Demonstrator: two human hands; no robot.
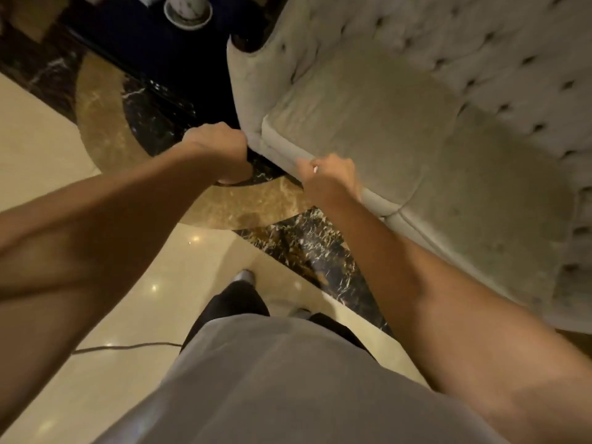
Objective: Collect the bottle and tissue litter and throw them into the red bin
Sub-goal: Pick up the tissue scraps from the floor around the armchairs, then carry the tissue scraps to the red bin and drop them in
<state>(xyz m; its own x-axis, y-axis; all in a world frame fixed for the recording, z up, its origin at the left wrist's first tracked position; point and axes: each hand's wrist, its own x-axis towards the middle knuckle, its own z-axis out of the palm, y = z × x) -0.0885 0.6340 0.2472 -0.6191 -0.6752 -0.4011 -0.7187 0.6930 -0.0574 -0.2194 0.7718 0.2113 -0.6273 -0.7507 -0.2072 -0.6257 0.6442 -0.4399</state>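
Note:
Both of my arms reach forward over the marble floor. My left hand [221, 152] hangs with its fingers curled under, beside the sofa's front left corner; nothing shows in it, though the palm is hidden. My right hand [331, 179] is closed at the front edge of the sofa seat. A small white scrap, seemingly the tissue [315, 169], pokes out between its fingers. No bottle and no red bin are in view.
A beige tufted sofa [432, 129] fills the right side. A dark cabinet base with a white vase foot [188, 14] stands at the top left. My legs and shoes [243, 277] are on the glossy floor. A thin cable [128, 347] lies at the lower left.

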